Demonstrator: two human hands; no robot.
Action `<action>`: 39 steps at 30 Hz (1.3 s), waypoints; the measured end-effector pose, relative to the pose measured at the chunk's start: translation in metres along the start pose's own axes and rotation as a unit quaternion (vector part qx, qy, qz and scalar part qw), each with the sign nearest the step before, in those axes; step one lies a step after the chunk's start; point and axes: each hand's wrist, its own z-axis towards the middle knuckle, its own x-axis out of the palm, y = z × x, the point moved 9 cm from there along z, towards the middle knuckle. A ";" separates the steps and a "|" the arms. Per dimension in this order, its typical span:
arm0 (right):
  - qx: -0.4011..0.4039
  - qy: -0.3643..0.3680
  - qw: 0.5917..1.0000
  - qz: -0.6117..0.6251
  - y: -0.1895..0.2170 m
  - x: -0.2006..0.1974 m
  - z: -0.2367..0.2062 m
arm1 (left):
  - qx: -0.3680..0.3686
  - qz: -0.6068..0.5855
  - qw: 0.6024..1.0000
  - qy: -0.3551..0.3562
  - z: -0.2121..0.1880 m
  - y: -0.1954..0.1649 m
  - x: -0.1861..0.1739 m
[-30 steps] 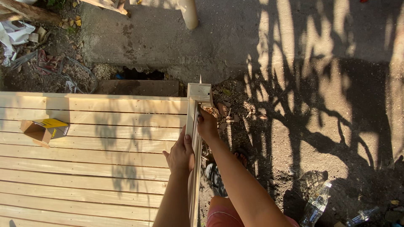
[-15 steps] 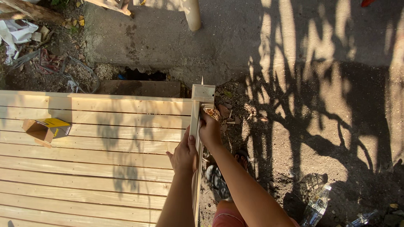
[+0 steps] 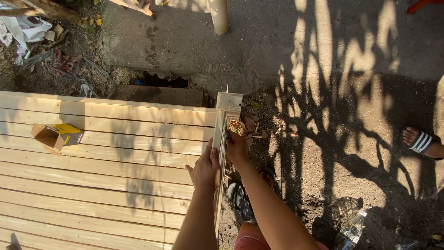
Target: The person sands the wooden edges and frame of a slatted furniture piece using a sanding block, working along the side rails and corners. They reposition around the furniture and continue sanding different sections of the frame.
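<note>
Fingers of the left hand [image 3: 206, 167] lie together, flat on the right edge of the pale slatted wooden platform [image 3: 106, 176], touching its upright edge board [image 3: 221, 139]. Right hand [image 3: 236, 147] presses against the outer face of that board, just beside the left; cannot tell whether its fingers pinch anything. Open yellow-and-brown cardboard box [image 3: 56, 135] rests far left on the slats. Another person's sandalled foot [image 3: 420, 141] is at right.
</note>
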 end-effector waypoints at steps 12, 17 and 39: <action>0.016 -0.014 0.999 -0.025 0.006 -0.004 0.025 | 0.013 -0.014 1.000 -0.017 0.001 -0.005 -0.004; 0.054 0.061 0.990 -0.114 -0.050 0.014 -0.076 | -0.010 0.010 1.000 0.003 0.001 -0.001 0.000; -0.082 -0.081 0.993 0.018 0.036 -0.012 -0.020 | 0.004 0.002 1.000 -0.002 0.001 -0.004 0.002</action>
